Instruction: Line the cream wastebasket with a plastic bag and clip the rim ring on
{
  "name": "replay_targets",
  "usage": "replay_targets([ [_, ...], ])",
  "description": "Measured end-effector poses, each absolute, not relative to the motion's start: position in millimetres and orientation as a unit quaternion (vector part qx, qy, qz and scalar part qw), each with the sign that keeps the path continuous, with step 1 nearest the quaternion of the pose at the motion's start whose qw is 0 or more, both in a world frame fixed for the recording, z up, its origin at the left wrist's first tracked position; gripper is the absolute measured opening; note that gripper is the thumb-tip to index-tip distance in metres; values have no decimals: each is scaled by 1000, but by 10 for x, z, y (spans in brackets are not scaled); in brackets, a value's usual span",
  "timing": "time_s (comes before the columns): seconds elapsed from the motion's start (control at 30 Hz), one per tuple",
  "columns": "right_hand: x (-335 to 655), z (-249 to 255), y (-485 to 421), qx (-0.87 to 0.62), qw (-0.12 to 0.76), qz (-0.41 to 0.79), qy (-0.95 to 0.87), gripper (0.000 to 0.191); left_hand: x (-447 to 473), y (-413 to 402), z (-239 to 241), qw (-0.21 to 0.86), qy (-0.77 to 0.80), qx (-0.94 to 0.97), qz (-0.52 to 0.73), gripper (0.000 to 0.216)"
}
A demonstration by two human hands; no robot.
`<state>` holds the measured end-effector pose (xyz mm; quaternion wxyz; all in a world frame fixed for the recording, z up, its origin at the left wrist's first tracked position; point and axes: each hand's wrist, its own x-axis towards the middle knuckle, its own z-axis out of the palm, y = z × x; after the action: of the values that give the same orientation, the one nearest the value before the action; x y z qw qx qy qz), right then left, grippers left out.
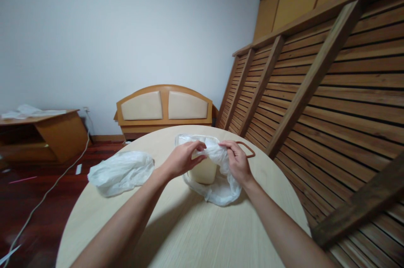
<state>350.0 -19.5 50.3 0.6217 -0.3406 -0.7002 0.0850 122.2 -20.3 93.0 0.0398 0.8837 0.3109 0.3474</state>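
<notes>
A cream-coloured container (pixel 202 172) stands on the round table, with a thin white plastic bag (pixel 223 194) draped around it and bunched over its right side. My right hand (pixel 237 162) pinches the gathered plastic near the container's top. On the other side, my left hand (pixel 186 158) is at the rim, its fingers curved and thumb held apart from them, close to the plastic. A brown handle-like loop (pixel 249 150) sticks out beyond my right hand. What lies inside the container is hidden by the bag and my hands.
A second crumpled white plastic bag (pixel 121 173) lies on the left of the pale round table (pixel 176 234). Wooden slatted panels (pixel 315 133) lean close on the right. Behind stands a padded headboard (pixel 164 106). A cable (pixel 47 194) trails over the floor near a low cabinet (pixel 59 135).
</notes>
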Motion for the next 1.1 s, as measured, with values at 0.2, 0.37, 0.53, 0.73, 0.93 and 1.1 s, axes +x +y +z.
replay_targets([
  [0.2,3564,499,-253,-309,507,-26,-804,43,1240,-188,896,21,317,892,322,16],
  [0.37,3540,507,-235,-294,500,-49,-813,17,1253,-192,909,-5,297,895,333,20],
  [0.53,3529,510,-217,-282,509,-23,-813,17,1256,-200,920,-63,237,899,363,14],
  [0.73,3496,560,-268,-299,533,8,-791,20,1260,-212,923,-69,237,909,335,10],
  [0.93,3463,557,-297,-339,578,71,-739,19,1286,-232,918,-74,252,914,310,7],
  [1.1,3481,498,-253,-331,601,84,-722,16,1330,-230,875,-77,260,913,306,9],
])
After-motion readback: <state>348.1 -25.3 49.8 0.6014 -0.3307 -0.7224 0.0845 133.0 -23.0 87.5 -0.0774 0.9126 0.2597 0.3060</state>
